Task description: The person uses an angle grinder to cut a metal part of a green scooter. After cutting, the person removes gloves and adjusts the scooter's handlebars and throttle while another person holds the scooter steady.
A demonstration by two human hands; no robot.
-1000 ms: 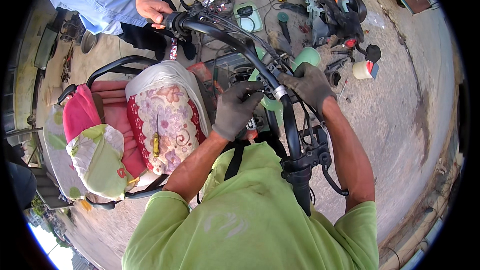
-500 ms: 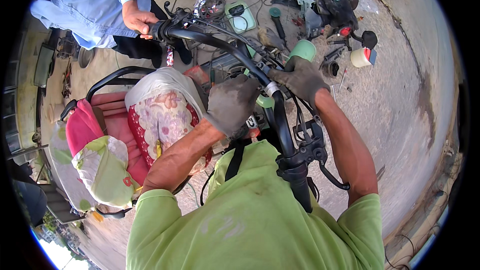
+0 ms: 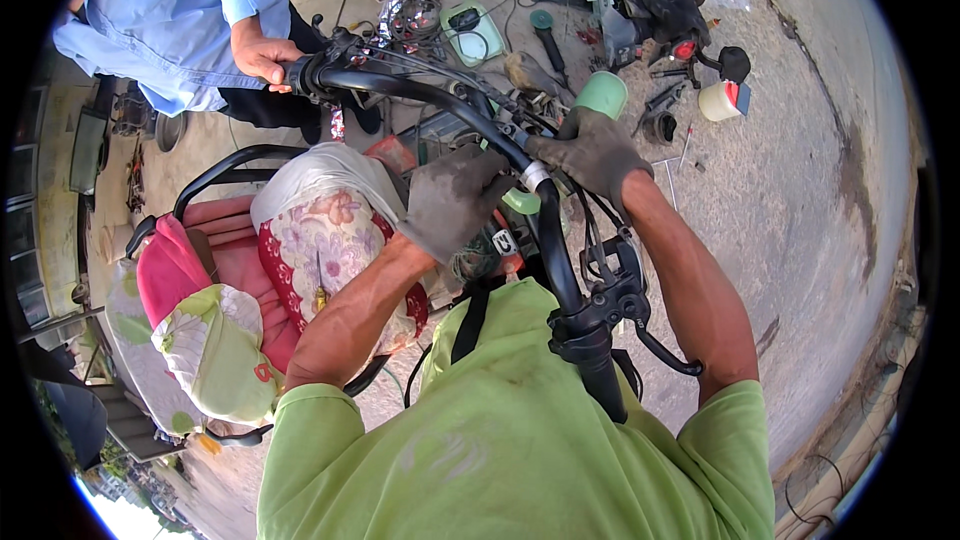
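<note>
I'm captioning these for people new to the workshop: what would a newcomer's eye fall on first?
Probably the black handlebar, sweeping from a co-worker's hand at upper left to lower centre, with the gloved left hand and right hand on either side of its silver band. Next, likely the flowered cloth at left, with a yellow-handled screwdriver lying on it.

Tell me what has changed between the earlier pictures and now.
The left hand has rolled from thumb side up to back up, and the left forearm has swung outward, leftward. Unchanged: the right hand at the handlebar, and the co-worker's hand on the far grip.
</note>
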